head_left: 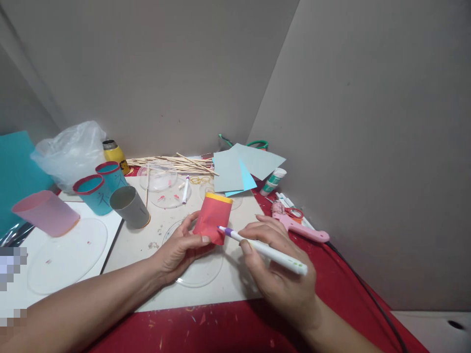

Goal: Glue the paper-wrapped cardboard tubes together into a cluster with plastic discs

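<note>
My left hand (180, 247) grips a red paper-covered cup (212, 216) with a yellow rim, tilted on its side over a clear plastic disc (200, 277). My right hand (274, 267) is closed on a white marker (268, 251) with a purple band. The marker's tip touches the cup's red side. Both hands hover over a beige board (154, 235).
To the left stand a grey cup (130, 207), two teal cups (93, 193), a pink cup (46, 213) and a plastic bag (69, 152). Behind lie wooden sticks (172, 164), blue paper sheets (243, 169), a glue bottle (273, 181). A pink glue gun (300, 226) and scissors lie right.
</note>
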`<state>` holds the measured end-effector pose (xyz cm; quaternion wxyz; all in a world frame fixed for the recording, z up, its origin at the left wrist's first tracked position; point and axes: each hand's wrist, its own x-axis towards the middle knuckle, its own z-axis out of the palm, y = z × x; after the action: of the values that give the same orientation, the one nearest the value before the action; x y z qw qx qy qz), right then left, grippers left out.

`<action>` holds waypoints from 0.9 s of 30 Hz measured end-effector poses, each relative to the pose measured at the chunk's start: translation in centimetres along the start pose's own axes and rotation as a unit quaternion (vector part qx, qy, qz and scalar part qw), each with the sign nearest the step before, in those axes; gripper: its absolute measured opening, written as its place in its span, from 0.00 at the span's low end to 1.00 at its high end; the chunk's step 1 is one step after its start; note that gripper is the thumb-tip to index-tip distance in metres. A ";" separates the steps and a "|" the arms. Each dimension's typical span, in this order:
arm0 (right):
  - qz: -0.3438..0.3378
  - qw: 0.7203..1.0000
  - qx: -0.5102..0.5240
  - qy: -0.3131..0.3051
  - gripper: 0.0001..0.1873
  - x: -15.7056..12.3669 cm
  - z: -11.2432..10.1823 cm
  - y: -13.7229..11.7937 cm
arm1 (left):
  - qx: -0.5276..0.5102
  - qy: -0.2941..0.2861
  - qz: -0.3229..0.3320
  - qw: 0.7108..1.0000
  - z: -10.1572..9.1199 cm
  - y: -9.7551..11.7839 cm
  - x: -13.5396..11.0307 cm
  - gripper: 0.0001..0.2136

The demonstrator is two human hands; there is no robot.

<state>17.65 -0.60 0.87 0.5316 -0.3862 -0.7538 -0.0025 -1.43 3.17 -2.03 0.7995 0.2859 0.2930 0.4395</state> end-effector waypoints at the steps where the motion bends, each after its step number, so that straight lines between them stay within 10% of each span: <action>1: -0.008 1.000 0.001 -0.006 0.08 0.1 0.1 -0.1 | 0.003 0.001 0.000 1.000 0.0 -0.1 0.0 0.33; 27: -0.018 0.999 -0.020 -0.026 0.09 -0.1 0.4 0.5 | 0.003 0.003 0.005 1.000 0.0 -0.2 0.0 0.35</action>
<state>17.62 -0.12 0.40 0.5039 -0.3829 -0.7741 -0.0171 -1.28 3.09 -2.18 0.7957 0.2883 0.2950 0.4436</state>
